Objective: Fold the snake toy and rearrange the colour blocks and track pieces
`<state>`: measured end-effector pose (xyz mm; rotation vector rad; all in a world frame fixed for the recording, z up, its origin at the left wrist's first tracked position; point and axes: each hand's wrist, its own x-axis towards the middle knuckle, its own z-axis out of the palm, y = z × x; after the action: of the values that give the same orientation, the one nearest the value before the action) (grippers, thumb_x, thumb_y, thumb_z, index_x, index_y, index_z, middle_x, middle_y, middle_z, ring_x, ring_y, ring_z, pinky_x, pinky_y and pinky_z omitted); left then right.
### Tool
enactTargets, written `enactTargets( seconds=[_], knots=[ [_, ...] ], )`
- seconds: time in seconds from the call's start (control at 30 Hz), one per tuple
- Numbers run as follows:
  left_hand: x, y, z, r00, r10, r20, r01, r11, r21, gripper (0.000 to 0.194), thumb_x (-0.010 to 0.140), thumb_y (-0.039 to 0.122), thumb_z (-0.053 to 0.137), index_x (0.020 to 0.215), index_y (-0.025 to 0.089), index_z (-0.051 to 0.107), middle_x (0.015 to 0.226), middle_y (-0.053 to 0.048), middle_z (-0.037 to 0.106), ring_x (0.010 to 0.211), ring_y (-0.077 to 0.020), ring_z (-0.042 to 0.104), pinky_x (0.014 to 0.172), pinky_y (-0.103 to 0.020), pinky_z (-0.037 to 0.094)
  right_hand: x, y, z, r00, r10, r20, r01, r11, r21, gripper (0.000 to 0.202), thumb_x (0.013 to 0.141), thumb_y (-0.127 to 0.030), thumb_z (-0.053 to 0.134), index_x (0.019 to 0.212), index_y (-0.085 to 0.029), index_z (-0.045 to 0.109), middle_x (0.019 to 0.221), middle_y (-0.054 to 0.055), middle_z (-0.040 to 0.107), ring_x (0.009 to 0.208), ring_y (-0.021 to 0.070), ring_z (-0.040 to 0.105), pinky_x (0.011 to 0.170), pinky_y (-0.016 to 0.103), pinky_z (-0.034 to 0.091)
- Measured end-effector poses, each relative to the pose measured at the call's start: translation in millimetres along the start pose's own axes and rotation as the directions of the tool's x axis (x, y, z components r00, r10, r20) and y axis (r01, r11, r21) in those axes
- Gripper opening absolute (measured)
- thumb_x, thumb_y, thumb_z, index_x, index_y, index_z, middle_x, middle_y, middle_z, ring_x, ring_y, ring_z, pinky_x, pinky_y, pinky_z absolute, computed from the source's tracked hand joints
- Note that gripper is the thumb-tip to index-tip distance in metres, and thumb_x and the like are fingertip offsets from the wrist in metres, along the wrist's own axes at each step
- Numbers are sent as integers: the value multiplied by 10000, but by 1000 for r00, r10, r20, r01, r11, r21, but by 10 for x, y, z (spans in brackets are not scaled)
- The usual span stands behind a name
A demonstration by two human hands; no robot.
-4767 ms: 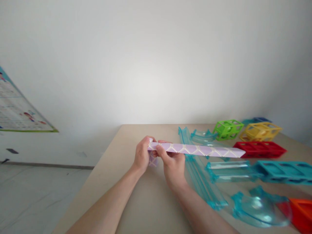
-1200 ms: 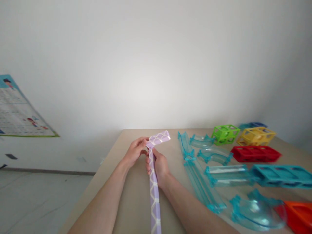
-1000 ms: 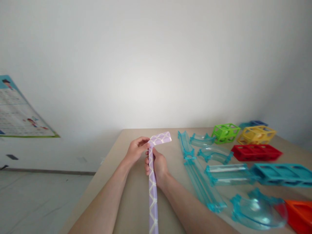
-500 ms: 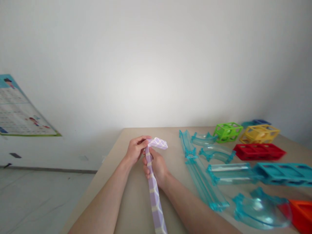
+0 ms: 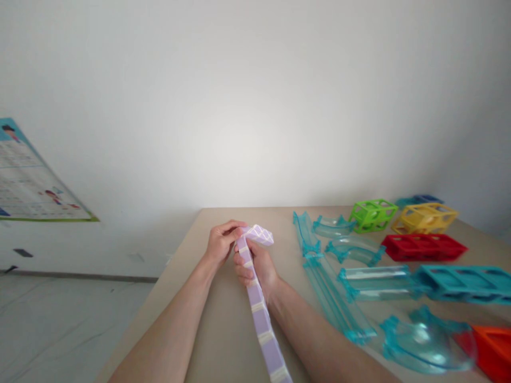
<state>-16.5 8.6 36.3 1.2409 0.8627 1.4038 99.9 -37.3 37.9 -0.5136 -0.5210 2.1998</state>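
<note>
A long purple-and-white snake puzzle (image 5: 261, 318) is held in both hands over the middle of the table, its long straight part running down past the bottom of the view. My left hand (image 5: 222, 243) pinches the bend near the far end, thumb and fingers closed on it. Just below, my right hand (image 5: 258, 266) wraps round the straight part from the right. From the bend, a short end piece (image 5: 259, 234) points right, above the right hand. Parts of the puzzle under the fingers are hidden.
Clear blue track pieces (image 5: 335, 298) lie on the table (image 5: 223, 340) to the right, with a round blue dish piece (image 5: 429, 343) nearest. Beyond are green (image 5: 373, 215), yellow (image 5: 425, 218), red (image 5: 423, 248) and teal (image 5: 467, 283) frame blocks. A wall stands behind the table.
The straight part of the snake puzzle has turned about its length, and its near end has swung right. My right hand has rolled with it; the left hand keeps its hold.
</note>
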Motion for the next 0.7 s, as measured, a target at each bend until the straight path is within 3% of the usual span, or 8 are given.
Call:
enactTargets(
  seconds=[0.33,0.53,0.7],
  knots=[
    [-32,84,-2,1000,-28,-11,25,979,-204,280,527,318,857,717,147,742,733,-47,706,674,-167,635,585,-246,484,-74,-33,29,976,67,207,-82,994,66,428,981,-406,186,806,-176,502,509,-75,388,302,41,156,264,147,167],
    [-57,139,-18,995,46,92,-17,954,-299,247,534,352,867,680,193,747,740,-34,688,742,-175,634,705,-293,511,-128,-20,43,960,87,267,-107,992,62,468,988,-409,129,836,-177,507,525,-73,391,301,38,128,261,139,156],
    [-66,149,-41,988,58,142,-2,930,-367,206,528,346,874,649,236,749,716,-16,662,789,-188,631,814,-363,512,-150,-17,42,954,109,279,-108,994,-20,400,980,-419,180,894,-192,497,541,-69,431,285,47,213,263,137,204]
  ],
)
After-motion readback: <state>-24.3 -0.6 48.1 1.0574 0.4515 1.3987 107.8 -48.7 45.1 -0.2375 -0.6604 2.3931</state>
